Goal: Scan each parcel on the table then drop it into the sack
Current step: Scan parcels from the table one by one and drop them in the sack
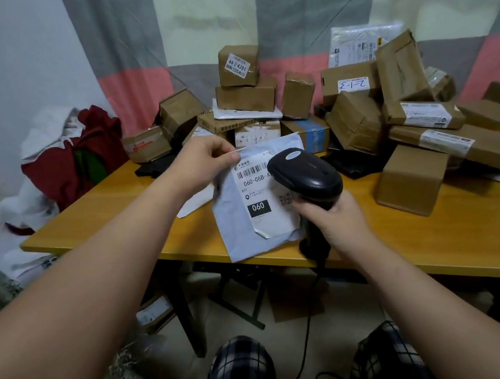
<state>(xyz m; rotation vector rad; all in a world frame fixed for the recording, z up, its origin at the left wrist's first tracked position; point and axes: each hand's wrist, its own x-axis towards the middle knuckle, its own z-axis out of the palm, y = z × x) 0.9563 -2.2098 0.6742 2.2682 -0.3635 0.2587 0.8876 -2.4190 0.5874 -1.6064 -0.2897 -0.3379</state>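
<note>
home room: curtain (pixel 246 9), parcel pile (pixel 360 106), wooden table (pixel 446 240)

orange wooden table (pixel 447 243): heap of brown boxes (pixel 357 113), black pouches (pixel 156 166) at back.

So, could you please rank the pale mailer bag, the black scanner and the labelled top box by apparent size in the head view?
1. Pale mailer bag
2. Black scanner
3. Labelled top box, though it sits farther away, so it may not truly be smallest.
</note>
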